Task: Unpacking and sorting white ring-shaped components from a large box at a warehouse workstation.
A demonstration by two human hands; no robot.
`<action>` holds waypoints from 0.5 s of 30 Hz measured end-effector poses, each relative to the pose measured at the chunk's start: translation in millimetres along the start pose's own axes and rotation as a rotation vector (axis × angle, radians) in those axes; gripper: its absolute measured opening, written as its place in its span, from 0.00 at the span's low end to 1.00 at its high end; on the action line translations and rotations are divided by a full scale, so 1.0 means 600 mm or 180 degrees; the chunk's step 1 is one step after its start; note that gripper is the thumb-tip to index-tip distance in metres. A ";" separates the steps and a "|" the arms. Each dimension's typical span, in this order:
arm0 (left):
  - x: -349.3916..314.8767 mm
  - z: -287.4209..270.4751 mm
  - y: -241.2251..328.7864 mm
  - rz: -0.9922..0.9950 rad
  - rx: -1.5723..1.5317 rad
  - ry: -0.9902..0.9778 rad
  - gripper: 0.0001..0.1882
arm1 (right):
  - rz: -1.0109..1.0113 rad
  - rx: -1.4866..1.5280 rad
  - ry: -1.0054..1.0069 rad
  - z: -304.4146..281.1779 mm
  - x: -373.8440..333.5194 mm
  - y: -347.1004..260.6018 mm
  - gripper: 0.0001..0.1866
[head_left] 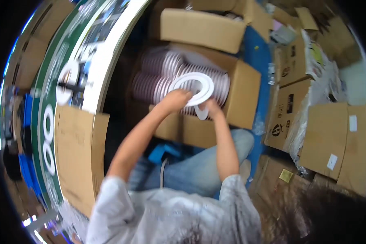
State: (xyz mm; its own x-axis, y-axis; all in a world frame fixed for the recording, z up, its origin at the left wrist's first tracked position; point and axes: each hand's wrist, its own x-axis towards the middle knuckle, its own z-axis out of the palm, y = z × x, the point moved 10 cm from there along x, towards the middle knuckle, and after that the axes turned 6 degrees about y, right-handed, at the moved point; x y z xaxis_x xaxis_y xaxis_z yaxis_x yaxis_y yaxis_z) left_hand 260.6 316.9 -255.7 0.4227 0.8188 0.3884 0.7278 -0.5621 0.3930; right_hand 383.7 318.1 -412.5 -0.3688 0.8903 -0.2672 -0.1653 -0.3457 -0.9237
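A white ring (pixel 208 86) with a wide round hole is held tilted over an open cardboard box (pixel 244 95). My left hand (pixel 177 100) grips the ring's near left edge, fingers closed on it. Below the ring's right side, my right hand (pixel 211 108) is closed around a thin white curved piece (pixel 201 113); whether this is a second ring or a separate sheet I cannot tell. Rows of stacked white rings (pixel 148 87), standing on edge, fill the box under my hands. Motion blur softens the fingers.
Left is a workbench with a white edge (pixel 105 53) and green surface, bearing two white rings (pixel 48 122) and a cardboard sheet (pixel 75 142). Another open carton (pixel 203 28) stands beyond the box. Stacked cartons (pixel 290 110) and plastic wrap (pixel 299 134) crowd the right. A blue object (pixel 162 152) lies near my legs.
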 end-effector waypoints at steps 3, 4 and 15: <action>0.024 -0.047 0.026 -0.0439 -0.0262 0.0745 0.10 | 0.0329 0.0722 0.0285 -0.060 -0.002 0.003 0.05; 0.012 -0.091 0.022 -0.0767 -0.0194 0.1310 0.09 | 0.0328 0.0457 0.0450 -0.062 0.000 0.012 0.04; -0.081 0.001 -0.026 -0.1318 0.0106 0.0220 0.08 | -0.0199 0.0452 0.0086 -0.009 -0.025 -0.026 0.16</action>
State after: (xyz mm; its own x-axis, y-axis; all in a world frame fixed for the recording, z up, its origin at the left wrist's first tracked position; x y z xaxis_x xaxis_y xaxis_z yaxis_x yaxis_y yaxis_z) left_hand 228.9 285.6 -281.1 0.0544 0.9644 0.2588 0.8462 -0.1821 0.5008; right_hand 396.5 311.8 -395.4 -0.3294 0.9183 -0.2195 -0.3155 -0.3262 -0.8911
